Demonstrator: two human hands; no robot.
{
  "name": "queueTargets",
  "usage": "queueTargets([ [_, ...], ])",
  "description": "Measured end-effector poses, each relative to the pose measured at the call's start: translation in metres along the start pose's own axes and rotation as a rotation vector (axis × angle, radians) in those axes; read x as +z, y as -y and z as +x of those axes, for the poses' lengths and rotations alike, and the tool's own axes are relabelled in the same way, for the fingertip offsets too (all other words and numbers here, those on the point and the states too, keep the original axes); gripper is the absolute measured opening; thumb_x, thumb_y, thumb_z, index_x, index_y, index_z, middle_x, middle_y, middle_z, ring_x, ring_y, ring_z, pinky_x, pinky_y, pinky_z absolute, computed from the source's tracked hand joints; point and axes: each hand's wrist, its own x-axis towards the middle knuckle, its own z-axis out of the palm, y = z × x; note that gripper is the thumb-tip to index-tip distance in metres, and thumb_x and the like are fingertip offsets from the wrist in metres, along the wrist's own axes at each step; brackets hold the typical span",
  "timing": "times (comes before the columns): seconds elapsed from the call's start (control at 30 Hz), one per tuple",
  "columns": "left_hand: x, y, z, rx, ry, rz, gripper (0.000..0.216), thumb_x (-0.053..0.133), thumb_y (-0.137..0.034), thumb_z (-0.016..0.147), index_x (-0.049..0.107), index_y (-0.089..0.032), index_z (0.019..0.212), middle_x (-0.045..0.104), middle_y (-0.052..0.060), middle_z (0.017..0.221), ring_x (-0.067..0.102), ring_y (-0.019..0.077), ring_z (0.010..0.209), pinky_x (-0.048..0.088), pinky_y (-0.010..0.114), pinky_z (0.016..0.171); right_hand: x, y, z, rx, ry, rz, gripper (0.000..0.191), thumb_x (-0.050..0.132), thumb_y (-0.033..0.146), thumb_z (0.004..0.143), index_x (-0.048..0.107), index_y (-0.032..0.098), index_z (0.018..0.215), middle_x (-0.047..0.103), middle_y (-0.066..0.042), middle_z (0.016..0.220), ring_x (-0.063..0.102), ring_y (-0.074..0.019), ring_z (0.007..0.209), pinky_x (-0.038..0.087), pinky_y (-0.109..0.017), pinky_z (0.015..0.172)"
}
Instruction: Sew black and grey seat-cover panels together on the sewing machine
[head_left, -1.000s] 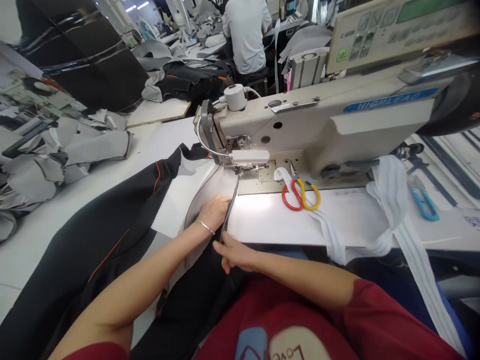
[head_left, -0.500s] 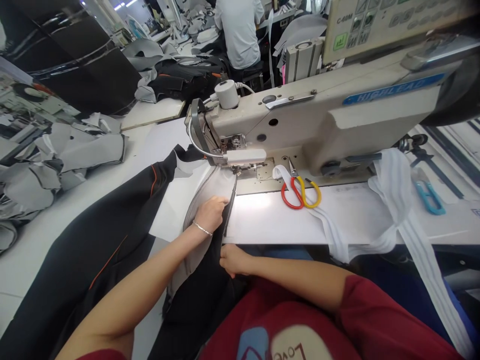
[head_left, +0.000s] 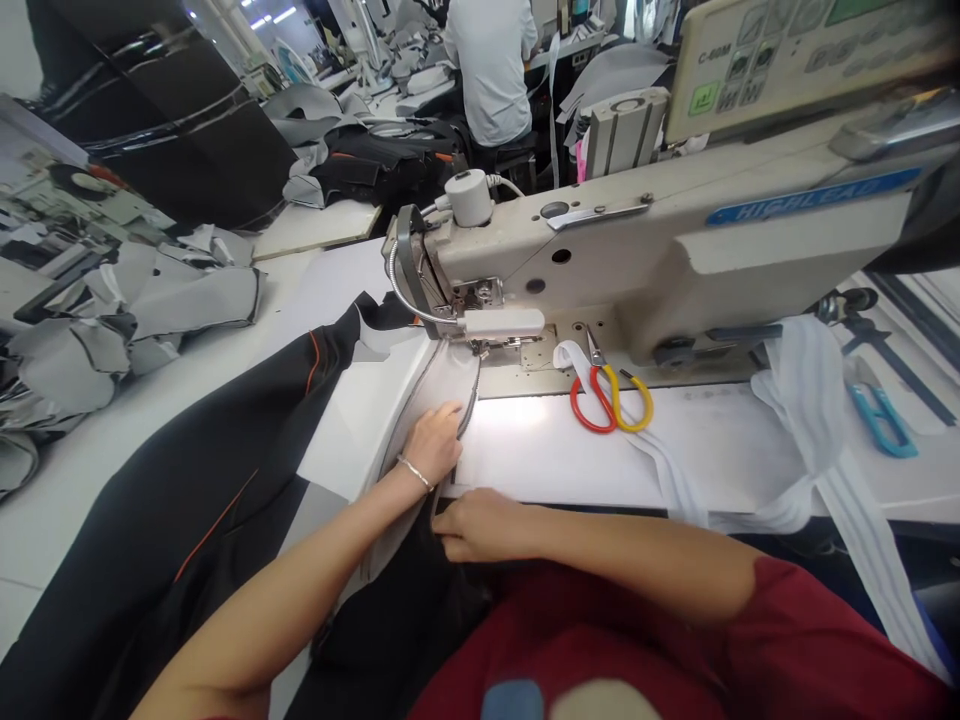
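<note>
A long piece of black fabric (head_left: 187, 470) with orange piping and a grey lining panel (head_left: 431, 385) runs up to the needle area of the sewing machine (head_left: 600, 250). My left hand (head_left: 433, 443), with a bracelet at the wrist, presses on the grey panel and curls its fingers over the dark edge. Closer to my body, my right hand (head_left: 480, 525) pinches the same edge at the table's front. The fingertips of both hands partly hide the fabric beneath them. Under the presser foot, the panel's far end is covered by the machine head.
Scissors (head_left: 611, 395) with red and yellow handles lie right of the needle. White webbing (head_left: 806, 400) hangs over the front edge beside a blue-handled tool (head_left: 883, 420). Grey cut pieces (head_left: 165, 295) lie at the left. A person (head_left: 491, 75) sits behind the machine.
My left hand has slid slightly toward me along the dark edge, which now bows outward. My right hand has come nearer to it. The whole view has shifted slightly.
</note>
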Motion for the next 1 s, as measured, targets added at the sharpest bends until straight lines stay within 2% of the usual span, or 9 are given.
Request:
queueTargets([
  [0.13,-0.006,0.003,0.004,-0.053,0.078,-0.093,0.016,0.042,-0.006,0.063,0.052,-0.016,0.07,0.048,0.006,0.121,0.053,0.0212,0.096,0.043,0.034,0.085,-0.011,-0.018,-0.004,-0.058,-0.169,-0.514,0.021,0.04,0.018,0.081,0.057,0.017,0.093,0.055,-0.009,0.087,0.047,-0.019,0.085,0.037,-0.029,0.063],
  [0.27,-0.011,-0.001,0.006,-0.103,0.124,-0.091,0.015,0.043,-0.007,0.064,0.052,-0.016,0.072,0.045,0.01,0.124,0.053,0.0228,0.1,0.042,0.035,0.087,-0.014,-0.031,-0.001,-0.096,-0.182,-0.708,0.026,0.04,0.018,0.08,0.055,0.007,0.098,0.055,-0.018,0.098,0.045,-0.0243,0.096,0.035,-0.037,0.074],
  [0.4,-0.009,-0.002,0.007,-0.127,0.152,-0.074,0.011,0.045,-0.009,0.064,0.051,-0.015,0.072,0.04,0.013,0.128,0.055,0.0231,0.096,0.043,0.036,0.085,-0.012,-0.035,0.001,-0.13,-0.156,-0.744,0.029,0.042,0.019,0.078,0.054,0.003,0.099,0.056,-0.021,0.097,0.048,-0.0251,0.093,0.033,-0.039,0.079],
  [0.6,0.0,-0.001,0.01,-0.14,0.133,-0.099,0.01,0.046,-0.01,0.065,0.05,-0.015,0.072,0.04,0.013,0.127,0.054,0.0218,0.098,0.043,0.033,0.085,-0.012,-0.043,0.0,-0.143,-0.166,-0.727,0.032,0.044,0.02,0.077,0.053,0.002,0.102,0.056,-0.021,0.099,0.047,-0.0258,0.096,0.032,-0.041,0.084],
  [0.8,-0.004,-0.008,0.032,-0.214,0.131,-0.124,0.016,0.046,-0.012,0.066,0.054,-0.011,0.08,0.038,0.015,0.129,0.052,0.0247,0.101,0.041,0.034,0.088,-0.02,-0.058,0.005,-0.11,-0.148,-0.674,0.02,0.043,0.015,0.078,0.06,0.008,0.087,0.06,-0.014,0.085,0.049,-0.0225,0.087,0.032,-0.04,0.085],
  [1.0,-0.01,-0.011,0.05,-0.231,0.14,-0.11,0.016,0.045,-0.013,0.067,0.056,-0.011,0.079,0.038,0.015,0.129,0.053,0.0265,0.099,0.041,0.034,0.088,-0.024,-0.072,0.012,-0.097,-0.187,-0.666,0.024,0.036,0.013,0.082,0.06,0.009,0.081,0.06,-0.013,0.081,0.049,-0.02,0.082,0.032,-0.038,0.085],
])
